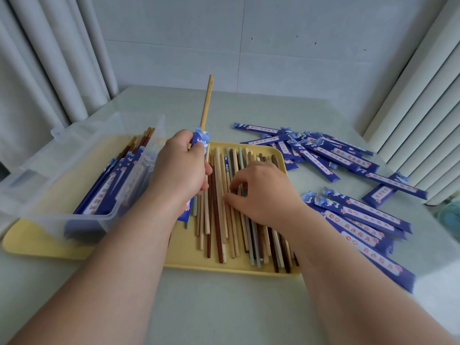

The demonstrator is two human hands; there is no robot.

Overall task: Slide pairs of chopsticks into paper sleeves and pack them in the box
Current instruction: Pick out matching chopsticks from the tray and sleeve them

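My left hand grips a blue paper sleeve upright above the yellow tray. One light wooden chopstick sticks out of the sleeve's top. My right hand rests on the loose chopsticks lying in the tray, its thumb and forefinger pinching at one of them. The loose sticks are light, dark brown and pale green. A clear plastic box stands on the tray's left part and holds several sleeved pairs with chopstick ends poking out.
Many empty blue sleeves lie scattered on the table to the right, one heap at the back and one nearer. White curtains hang at left and right, with a wall behind the table.
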